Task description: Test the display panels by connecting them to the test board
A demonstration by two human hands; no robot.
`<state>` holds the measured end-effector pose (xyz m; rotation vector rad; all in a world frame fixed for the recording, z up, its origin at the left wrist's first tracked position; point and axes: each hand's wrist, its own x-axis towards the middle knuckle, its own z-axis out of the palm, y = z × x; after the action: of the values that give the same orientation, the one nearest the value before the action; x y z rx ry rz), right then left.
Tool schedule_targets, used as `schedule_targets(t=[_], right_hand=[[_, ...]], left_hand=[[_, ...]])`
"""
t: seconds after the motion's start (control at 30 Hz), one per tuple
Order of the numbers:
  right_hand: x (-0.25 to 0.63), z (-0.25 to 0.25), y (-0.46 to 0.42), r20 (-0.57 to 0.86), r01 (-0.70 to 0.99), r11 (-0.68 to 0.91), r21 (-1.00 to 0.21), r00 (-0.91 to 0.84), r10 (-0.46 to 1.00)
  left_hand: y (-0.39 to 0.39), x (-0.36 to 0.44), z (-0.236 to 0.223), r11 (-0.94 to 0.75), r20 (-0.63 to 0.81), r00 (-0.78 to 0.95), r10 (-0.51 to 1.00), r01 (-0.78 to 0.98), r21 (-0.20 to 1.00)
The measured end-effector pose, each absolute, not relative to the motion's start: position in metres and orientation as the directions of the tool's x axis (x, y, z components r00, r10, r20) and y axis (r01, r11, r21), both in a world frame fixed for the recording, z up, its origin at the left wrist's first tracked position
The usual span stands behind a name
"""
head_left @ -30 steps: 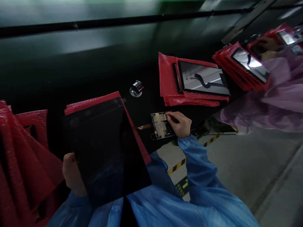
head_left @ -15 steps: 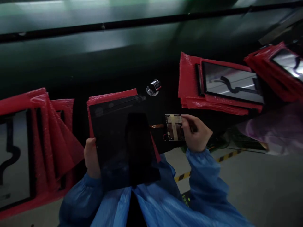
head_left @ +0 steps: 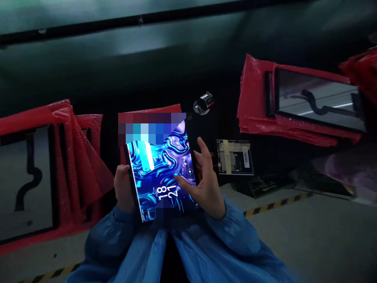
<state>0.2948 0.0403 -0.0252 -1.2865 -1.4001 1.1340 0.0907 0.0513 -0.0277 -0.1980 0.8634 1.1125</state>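
Observation:
A lit tablet screen (head_left: pixel 165 165) lies tilted in front of me, showing a blue and purple swirl picture and a clock reading 18 21. Its upper part is blurred out by coloured squares. My left hand (head_left: pixel 122 184) grips its left edge, thumb on the rim and fingers hidden beneath. On the right side my right hand (head_left: pixel 207 179) is spread, the thumb over the glass and the other fingers by the right edge. Just right of that hand a circuit board (head_left: pixel 235 157) with tan tape strips lies on the dark bench. Red wrap (head_left: pixel 147 109) shows behind the screen.
Red bubble-wrap sleeves with screen panels are stacked at left (head_left: pixel 79 157) and right (head_left: pixel 259 106), each with a black ribbon cable on the top panel. A shiny metal cylinder (head_left: pixel 206 100) stands behind the screen. A blurred pale sleeve (head_left: pixel 344 169) is at far right.
The screen has gone from dark to lit. My right hand has let go of the circuit board and moved left to the screen. My left hand still grips the screen's edge.

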Motion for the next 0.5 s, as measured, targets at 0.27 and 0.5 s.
schedule_targets(t=[0.27, 0.5], right_hand=[[0.302, -0.018, 0.039, 0.019, 0.130, 0.029, -0.991, -0.083, 0.996], [0.320, -0.007, 0.051, 0.181, 0.296, 0.182, -0.938, -0.033, 0.983]], left_hand=[[0.051, 0.091, -0.032, 0.533, -0.666, 0.262, 0.698, -0.812, 0.239], [0.040, 0.090, -0.021, 0.614, -0.666, 0.335, 0.667, -0.753, 0.236]])
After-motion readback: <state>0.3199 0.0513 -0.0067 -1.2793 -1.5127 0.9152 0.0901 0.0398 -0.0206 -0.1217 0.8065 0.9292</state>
